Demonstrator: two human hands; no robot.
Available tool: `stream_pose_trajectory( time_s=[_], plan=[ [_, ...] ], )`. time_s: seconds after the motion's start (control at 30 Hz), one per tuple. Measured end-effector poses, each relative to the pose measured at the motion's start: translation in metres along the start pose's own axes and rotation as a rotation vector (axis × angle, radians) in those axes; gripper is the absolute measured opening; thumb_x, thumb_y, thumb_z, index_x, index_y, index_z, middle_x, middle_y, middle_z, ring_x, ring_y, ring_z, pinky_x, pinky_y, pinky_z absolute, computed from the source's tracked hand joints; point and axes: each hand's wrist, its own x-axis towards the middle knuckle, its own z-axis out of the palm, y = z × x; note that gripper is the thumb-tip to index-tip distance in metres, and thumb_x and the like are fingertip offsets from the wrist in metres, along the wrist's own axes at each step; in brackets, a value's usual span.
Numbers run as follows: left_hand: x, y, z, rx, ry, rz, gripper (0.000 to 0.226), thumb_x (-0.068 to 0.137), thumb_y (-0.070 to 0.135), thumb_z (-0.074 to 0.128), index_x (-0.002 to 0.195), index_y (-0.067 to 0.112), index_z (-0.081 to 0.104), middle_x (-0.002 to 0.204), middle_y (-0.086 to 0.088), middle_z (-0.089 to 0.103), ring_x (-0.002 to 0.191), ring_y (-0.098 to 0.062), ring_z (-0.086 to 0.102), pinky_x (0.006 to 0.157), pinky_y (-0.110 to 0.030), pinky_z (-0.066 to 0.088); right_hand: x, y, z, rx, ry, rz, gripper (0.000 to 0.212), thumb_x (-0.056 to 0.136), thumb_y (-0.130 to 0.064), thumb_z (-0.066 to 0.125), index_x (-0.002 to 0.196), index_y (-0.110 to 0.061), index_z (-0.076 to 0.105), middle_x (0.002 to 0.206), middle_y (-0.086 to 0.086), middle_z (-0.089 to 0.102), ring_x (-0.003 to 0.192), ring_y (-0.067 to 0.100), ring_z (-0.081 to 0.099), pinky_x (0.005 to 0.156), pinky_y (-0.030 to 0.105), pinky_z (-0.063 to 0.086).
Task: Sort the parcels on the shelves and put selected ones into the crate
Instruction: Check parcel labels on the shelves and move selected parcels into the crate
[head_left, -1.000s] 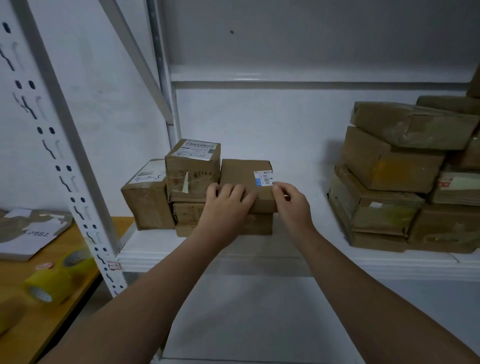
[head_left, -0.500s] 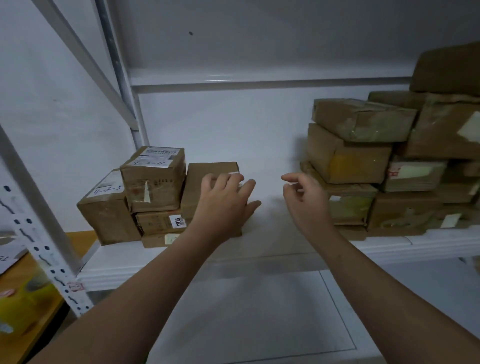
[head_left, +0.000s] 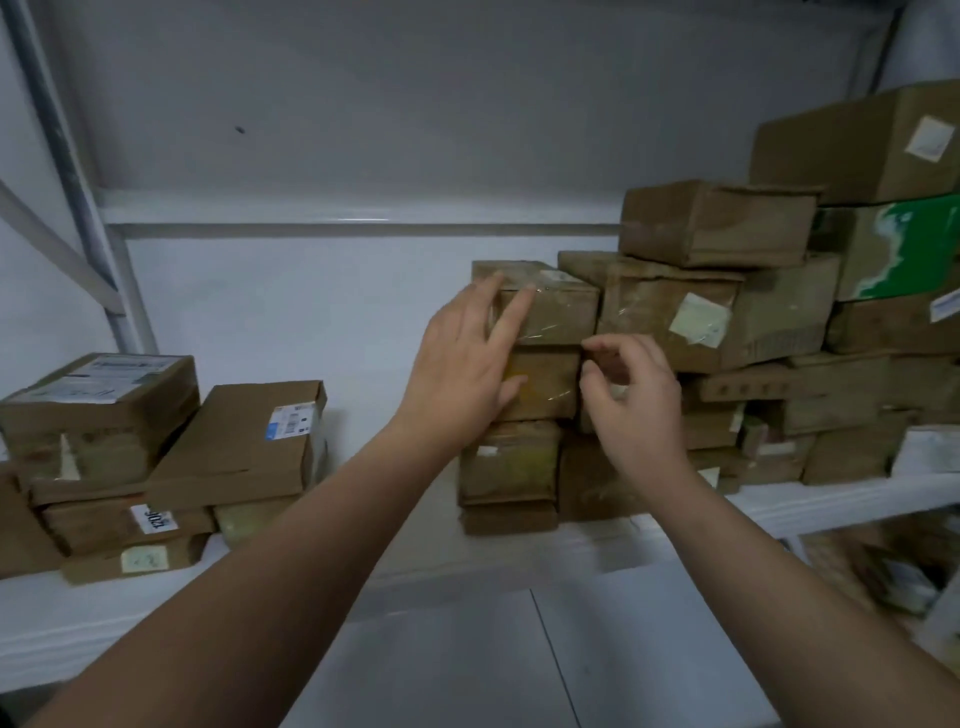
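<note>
While you stand at the white shelf (head_left: 810, 512), both of your arms reach out toward the big pile of brown parcels (head_left: 737, 332) on the right side; your left hand (head_left: 462, 374) is spread wide, and its fingers (head_left: 511, 317) lie against the left end of the top taped box (head_left: 558, 306) at the near corner of the pile; it is touching that box but not gripping it; below it sits a box with a yellow patch (head_left: 543, 382), and your left thumb is right by that one; your right hand (head_left: 636, 400) is just in front of the pile, with its fingers curled in loosely and nothing held inside them; I cannot tell if it touches a box; higher up on the right you can see a green and white box (head_left: 904, 249) with a large brown box (head_left: 857, 145) on top of it; far to the left, well apart from your hands, is a smaller group of parcels; 1 flat box with a blue and white label (head_left: 244, 441) leans on the others, and beside it is a box with a white paper label (head_left: 101, 395) on top; no crate shows up in this view.
</note>
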Motion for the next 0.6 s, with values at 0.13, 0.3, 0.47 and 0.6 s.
stream_pose_trajectory(
  time_s=[0.13,0.3,0.47,0.6],
  plan=[
    [0.034,0.015,0.013,0.175,-0.055,0.037,0.097,0.076,0.035,0.075,0.152,0.014,0.019,0.152,-0.016,0.03,0.142,-0.034,0.025,0.117,-0.044,0.014,0.014,0.009,-0.018,0.021,-0.021,0.054,0.02,0.089,-0.007,0.06,0.105,-0.019,0.063,0.106,-0.003,0.055,0.084,0.001,0.054,0.077,0.019,0.049],
    [0.046,0.013,0.025,0.24,-0.049,0.014,0.063,0.078,0.02,0.07,0.136,0.008,0.048,0.125,-0.015,0.058,0.115,-0.034,0.055,0.1,-0.046,0.041,0.021,0.017,-0.03,0.13,-0.128,0.132,0.02,0.092,-0.003,0.057,0.11,-0.013,0.06,0.106,0.006,0.058,0.072,-0.009,0.054,0.056,0.002,0.042],
    [0.042,0.012,0.013,0.219,0.066,0.037,0.055,0.072,0.021,0.075,0.123,0.008,0.057,0.116,-0.014,0.063,0.104,-0.034,0.06,0.086,-0.042,0.048,0.023,0.02,-0.03,0.162,-0.152,0.134,0.019,0.093,-0.007,0.056,0.106,-0.02,0.061,0.099,0.001,0.062,0.076,0.0,0.055,0.058,0.005,0.043],
    [0.021,0.004,-0.004,0.192,0.118,-0.009,0.052,0.079,0.026,0.067,0.126,0.008,0.054,0.122,-0.016,0.06,0.11,-0.037,0.056,0.09,-0.046,0.045,0.017,0.013,-0.023,0.268,-0.174,0.113,0.019,0.093,-0.008,0.056,0.107,-0.021,0.061,0.093,-0.006,0.059,0.074,-0.009,0.053,0.063,0.008,0.047]
  ],
)
